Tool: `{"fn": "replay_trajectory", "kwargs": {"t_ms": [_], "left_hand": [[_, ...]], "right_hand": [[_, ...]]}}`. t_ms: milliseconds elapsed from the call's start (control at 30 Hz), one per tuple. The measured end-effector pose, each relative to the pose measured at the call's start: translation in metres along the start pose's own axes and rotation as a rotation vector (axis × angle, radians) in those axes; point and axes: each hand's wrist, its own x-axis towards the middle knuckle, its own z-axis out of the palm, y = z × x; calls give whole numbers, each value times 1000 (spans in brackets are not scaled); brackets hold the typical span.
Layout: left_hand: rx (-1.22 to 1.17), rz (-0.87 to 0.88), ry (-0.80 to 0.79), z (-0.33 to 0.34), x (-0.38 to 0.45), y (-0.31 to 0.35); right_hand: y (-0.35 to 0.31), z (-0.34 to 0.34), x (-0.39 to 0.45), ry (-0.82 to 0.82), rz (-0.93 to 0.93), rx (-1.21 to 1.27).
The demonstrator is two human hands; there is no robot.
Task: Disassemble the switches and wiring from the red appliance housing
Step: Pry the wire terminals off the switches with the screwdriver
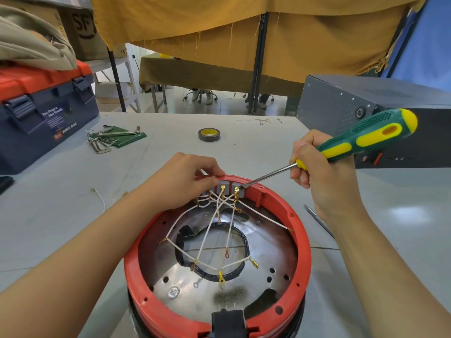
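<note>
Housing [302, 242] far rim: left hand [185, 181] pinches the rim by switches [228, 190]; right hand [317, 172] grips screwdriver [353, 142], tip at rightmost switch.

Toolbox [36, 113] left; hex keys [107, 137], tape roll [209, 134] (mid-table).

The person's bare left forearm comes in from the lower left edge and runs up and to the right, its left hand [186, 180] arched knuckles-up with the fingers curled downward and the fingertips [214, 175] pressed together at the far end of the reach. The bare right forearm rises from the lower right edge, wrist bent slightly back, and the right hand [317, 167] is closed in a loose fist, fingers wrapped round a green-and-yellow rubber-handled screwdriver [361, 140] with the thumb side uppermost.
</note>
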Motion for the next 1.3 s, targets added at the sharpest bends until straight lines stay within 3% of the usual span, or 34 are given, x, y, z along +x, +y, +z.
{"fn": "replay_trajectory", "kwargs": {"t_ms": [167, 800, 1033, 1300], "left_hand": [[17, 9, 1, 0, 0, 0], [30, -17, 3, 1, 1, 0], [36, -33, -2, 0, 1, 2], [24, -30, 7, 1, -1, 3]], "right_hand": [[2, 2, -1, 2, -18, -26], [28, -9, 8, 114, 238, 257], [27, -10, 6, 97, 218, 245], [16, -2, -3, 88, 67, 165]]}}
